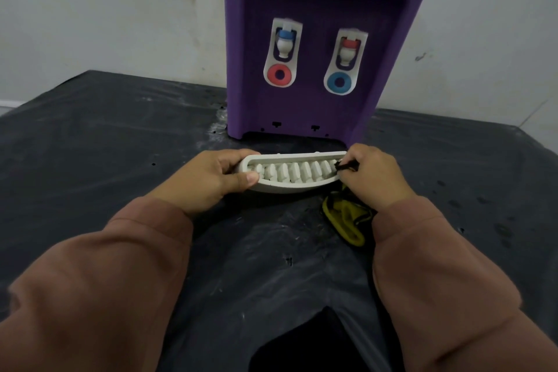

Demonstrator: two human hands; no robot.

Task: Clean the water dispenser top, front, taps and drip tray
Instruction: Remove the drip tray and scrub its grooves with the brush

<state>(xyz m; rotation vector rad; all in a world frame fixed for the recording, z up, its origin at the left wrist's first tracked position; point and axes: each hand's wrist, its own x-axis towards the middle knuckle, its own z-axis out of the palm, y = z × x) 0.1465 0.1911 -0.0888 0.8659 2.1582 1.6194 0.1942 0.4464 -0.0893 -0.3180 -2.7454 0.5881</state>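
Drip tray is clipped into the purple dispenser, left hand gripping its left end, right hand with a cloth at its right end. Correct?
No. Head view: the drip tray is off the dispenser, held in front of it. The rest stands: left hand grips its left end, right hand with the cloth at its right end.

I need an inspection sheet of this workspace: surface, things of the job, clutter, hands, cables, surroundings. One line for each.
Surface: black plastic sheet, whitish smears, small holes.
Job's things: purple water dispenser upright at the back; blue-capped tap and red-capped tap; white drip tray detached, in front.
Clutter: yellow cloth beside the tray, under the right wrist.
Hands: left hand grips the tray's left end; right hand pinches a dark cloth end at its right end.
Cables: nothing seen.
Surroundings: stained white wall.
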